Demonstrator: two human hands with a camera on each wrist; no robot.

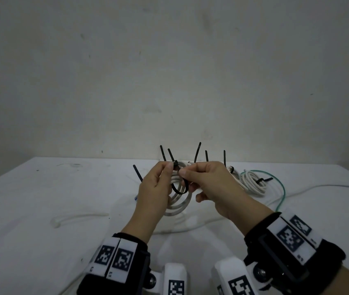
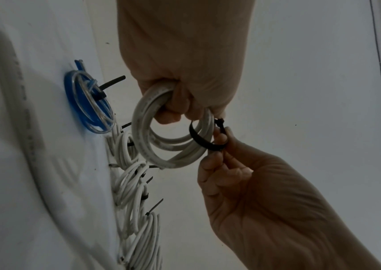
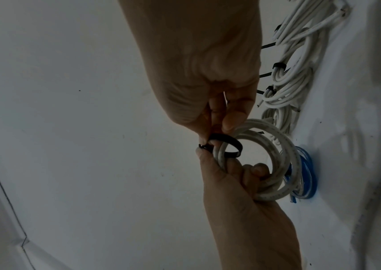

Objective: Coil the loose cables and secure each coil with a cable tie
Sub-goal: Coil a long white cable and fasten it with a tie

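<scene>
— White cloth is seen over the table (image 1: pixel 41 209); what is lifted above it?
— A white cable coil (image 2: pixel 161 146) is gripped in the curled fingers of the left hand (image 1: pixel 154 194).
— And the tie?
— A black cable tie (image 1: pixel 180 188) is looped round the coil; its strap is pinched by the right hand (image 1: pixel 211 184), its head by the left thumb and forefinger.
</scene>
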